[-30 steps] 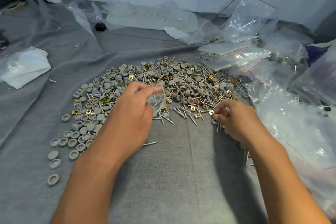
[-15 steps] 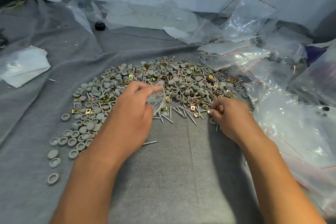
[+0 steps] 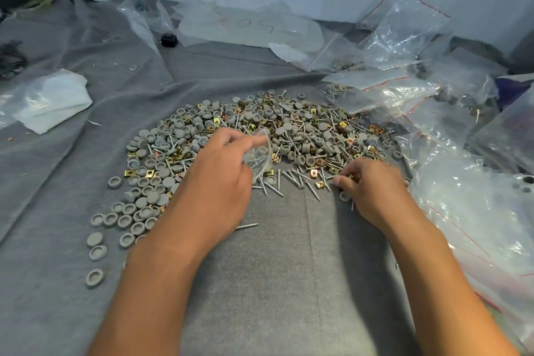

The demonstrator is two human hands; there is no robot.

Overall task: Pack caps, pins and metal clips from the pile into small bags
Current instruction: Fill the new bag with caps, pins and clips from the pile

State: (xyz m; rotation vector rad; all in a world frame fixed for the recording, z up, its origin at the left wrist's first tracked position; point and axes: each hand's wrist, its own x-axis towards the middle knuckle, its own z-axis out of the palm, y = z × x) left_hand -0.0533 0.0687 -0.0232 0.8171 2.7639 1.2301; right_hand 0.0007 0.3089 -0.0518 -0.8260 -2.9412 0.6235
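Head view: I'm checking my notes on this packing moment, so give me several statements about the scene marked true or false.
1. The left hand holds a small clear bag. True.
2. The right hand rests flat and open on the cloth. False: its fingers are curled, pinching at parts on the pile's near edge.
3. The pile lies on a grey cloth. True.
4. Larger clear bags lie on the person's left. False: they lie on the right.
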